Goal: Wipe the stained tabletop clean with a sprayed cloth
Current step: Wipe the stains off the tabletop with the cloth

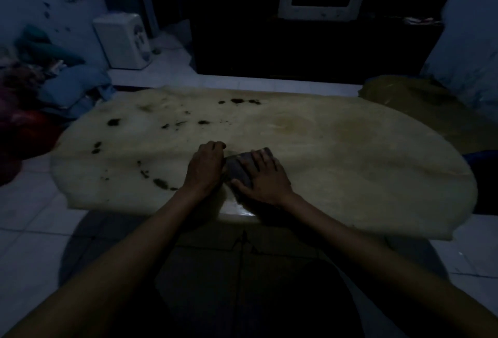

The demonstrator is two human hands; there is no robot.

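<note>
Both hands meet on the stained tabletop (336,154): right hand (265,178) flat pressing the cloth (238,169), left hand (206,168) curled, empty.

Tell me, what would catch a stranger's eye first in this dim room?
The dark stains scattered over the left and far part of the pale tabletop stand out most. Near its front edge, the right hand lies flat on a grey cloth, with the left hand right beside it. A white box-shaped appliance stands on the floor, far left.
</note>
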